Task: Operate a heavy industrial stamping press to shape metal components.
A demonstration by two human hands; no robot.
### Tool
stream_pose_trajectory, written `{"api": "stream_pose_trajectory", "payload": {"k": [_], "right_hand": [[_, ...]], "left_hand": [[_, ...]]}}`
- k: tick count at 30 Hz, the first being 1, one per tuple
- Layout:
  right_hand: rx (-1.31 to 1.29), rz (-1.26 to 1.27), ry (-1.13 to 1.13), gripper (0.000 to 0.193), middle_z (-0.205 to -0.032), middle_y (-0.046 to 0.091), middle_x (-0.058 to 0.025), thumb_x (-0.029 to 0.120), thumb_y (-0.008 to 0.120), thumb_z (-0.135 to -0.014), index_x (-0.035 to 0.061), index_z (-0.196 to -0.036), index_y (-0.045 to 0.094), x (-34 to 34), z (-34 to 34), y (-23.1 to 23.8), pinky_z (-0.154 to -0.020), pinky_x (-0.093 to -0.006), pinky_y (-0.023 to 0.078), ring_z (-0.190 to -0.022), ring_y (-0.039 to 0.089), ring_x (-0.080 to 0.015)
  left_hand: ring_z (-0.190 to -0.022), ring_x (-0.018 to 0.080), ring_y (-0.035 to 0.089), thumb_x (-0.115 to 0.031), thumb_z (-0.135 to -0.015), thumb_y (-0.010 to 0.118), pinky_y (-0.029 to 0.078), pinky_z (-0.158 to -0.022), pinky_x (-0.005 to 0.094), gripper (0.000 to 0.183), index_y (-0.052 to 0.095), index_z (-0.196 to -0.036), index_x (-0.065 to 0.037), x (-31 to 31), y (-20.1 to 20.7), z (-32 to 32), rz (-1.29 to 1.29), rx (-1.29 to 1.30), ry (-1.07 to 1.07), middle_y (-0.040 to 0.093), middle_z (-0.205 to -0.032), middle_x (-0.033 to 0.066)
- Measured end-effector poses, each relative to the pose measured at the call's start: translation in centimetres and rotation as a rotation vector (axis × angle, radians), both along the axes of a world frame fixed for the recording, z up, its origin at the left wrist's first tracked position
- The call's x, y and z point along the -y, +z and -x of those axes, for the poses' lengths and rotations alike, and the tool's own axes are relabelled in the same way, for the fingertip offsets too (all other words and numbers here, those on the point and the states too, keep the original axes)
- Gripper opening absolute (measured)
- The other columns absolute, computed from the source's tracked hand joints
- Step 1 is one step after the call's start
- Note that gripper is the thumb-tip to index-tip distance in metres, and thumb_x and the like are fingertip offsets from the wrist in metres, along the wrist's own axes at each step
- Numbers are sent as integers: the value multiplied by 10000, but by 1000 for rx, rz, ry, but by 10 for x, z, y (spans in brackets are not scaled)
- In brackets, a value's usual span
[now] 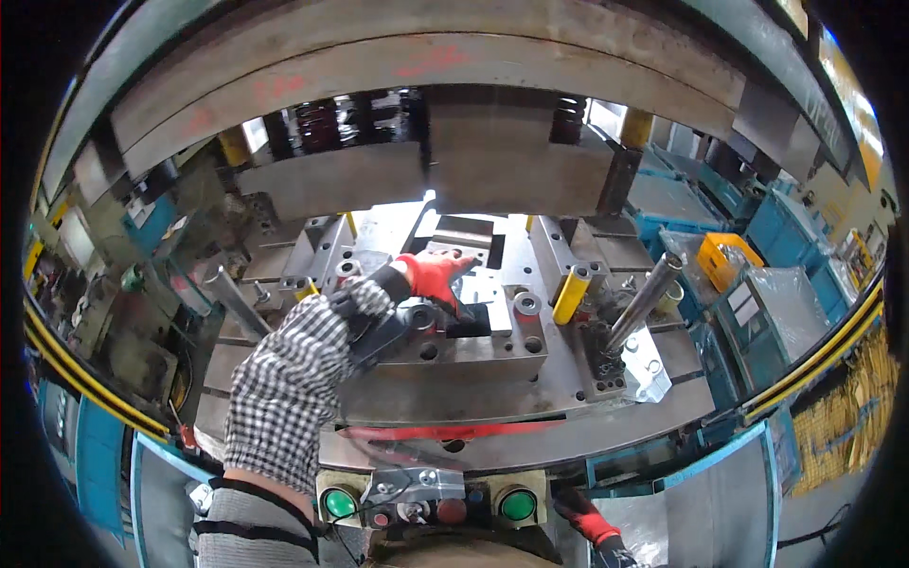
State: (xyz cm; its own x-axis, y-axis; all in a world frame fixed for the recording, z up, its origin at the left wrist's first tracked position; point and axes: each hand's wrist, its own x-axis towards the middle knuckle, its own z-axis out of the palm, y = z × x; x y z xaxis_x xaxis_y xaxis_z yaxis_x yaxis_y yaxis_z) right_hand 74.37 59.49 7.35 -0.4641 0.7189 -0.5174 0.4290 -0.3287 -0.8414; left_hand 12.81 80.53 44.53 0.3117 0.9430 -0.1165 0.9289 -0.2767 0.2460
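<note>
My left hand point(436, 276), in a red and black glove, reaches over the lower die point(464, 352) of a large press. Its fingers are spread to the right, beside a shiny sheet-metal piece point(485, 289) in the middle of the die; whether they touch it cannot be made out. Low at the right, my right hand point(589, 521), gloved in red and black, hangs near the right green push button point(518, 505). Its dark fingertips are blurred, and nothing shows in them. A formed metal part point(417, 485) lies on the control box between the green buttons.
The heavy upper press slide point(426, 71) hangs above my arm. Steel guide posts point(636, 308) and yellow posts point(571, 295) flank the die. Another formed metal part point(646, 367) lies on the bed at right. Blue-edged bins point(720, 492) and a yellow crate point(727, 265) stand around.
</note>
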Motion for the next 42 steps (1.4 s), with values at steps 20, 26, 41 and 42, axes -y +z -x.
{"api": "stream_pose_trajectory", "payload": {"k": [20, 26, 41, 42], "right_hand": [[678, -1076, -203, 1383, -1687, 336, -254, 527, 975, -645, 58, -1703, 219, -299, -66, 132, -1276, -515, 308, -1564, 331, -423], [849, -1001, 104, 1443, -1695, 294, -235, 680, 912, -629, 66, -1711, 181, -391, -39, 111, -1246, -481, 315, -1548, 301, -379], [564, -851, 172, 1072, -1484, 542, -154, 345, 883, -789, 65, -1661, 327, -403, -74, 141, -1015, -356, 466, -1242, 527, -235], [540, -824, 147, 1049, -1470, 559, -148, 323, 881, -799, 65, -1658, 337, -398, -83, 150, -1000, -347, 476, -1222, 542, -225]], "left_hand": [[-1447, 460, 488, -694, -688, 880, 357, -1216, 565, 1264, 397, -1610, 23, 184, 92, -105, -383, 346, -160, 479, -1583, 281], [-1374, 475, 523, -561, -591, 955, 399, -1173, 576, 1291, 405, -1608, 12, 321, 27, -137, -28, 244, 18, 543, -1468, 274], [-1297, 436, 556, -321, -769, 782, 378, -1154, 652, 825, 539, -1530, -115, 305, -271, -184, -186, -319, 161, 589, -1368, 229], [-1297, 435, 556, -310, -776, 773, 377, -1156, 657, 797, 553, -1519, -125, 302, -282, -182, -216, -344, 143, 590, -1368, 230]]}}
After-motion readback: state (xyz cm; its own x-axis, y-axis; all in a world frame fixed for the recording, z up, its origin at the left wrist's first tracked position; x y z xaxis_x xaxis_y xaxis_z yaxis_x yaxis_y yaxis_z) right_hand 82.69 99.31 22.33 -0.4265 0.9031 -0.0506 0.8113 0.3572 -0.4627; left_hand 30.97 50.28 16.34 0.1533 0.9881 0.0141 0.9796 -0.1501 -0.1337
